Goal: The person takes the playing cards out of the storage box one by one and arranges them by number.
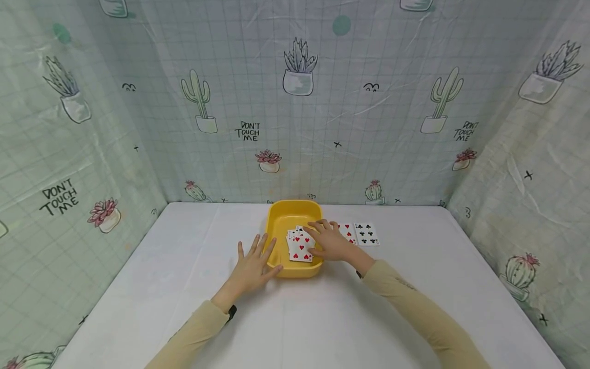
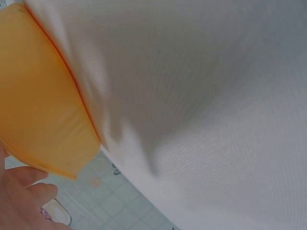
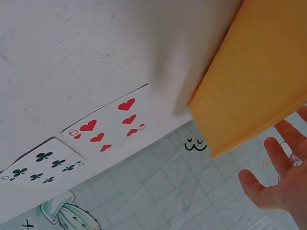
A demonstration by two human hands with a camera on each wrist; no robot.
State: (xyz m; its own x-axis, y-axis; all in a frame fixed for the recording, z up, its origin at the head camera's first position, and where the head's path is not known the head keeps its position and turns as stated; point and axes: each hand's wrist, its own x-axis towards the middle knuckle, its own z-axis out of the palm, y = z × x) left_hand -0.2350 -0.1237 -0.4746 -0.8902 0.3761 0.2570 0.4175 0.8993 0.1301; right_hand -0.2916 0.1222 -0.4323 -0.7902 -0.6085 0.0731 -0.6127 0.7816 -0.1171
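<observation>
A yellow plastic tray [image 1: 295, 273] stands on the white table with several playing cards inside it. On top lies a hearts card [image 1: 300, 254], which looks like a five, partly over a black-suited card [image 1: 299, 228]. My left hand [image 1: 250, 269] has its fingers spread and rests against the tray's left rim. My right hand [image 1: 333, 242] reaches across the right rim, fingers extended above the cards; whether the fingertips touch them is unclear. In the right wrist view those fingers [image 3: 278, 153] look loose beside the yellow wall.
Right of the tray, a six of hearts [image 3: 103, 122] and a six of clubs [image 3: 43, 160] lie face up side by side on the table [image 1: 286, 328]. A cactus-printed cloth [image 1: 295, 128] hangs behind the table's far edge and along both sides.
</observation>
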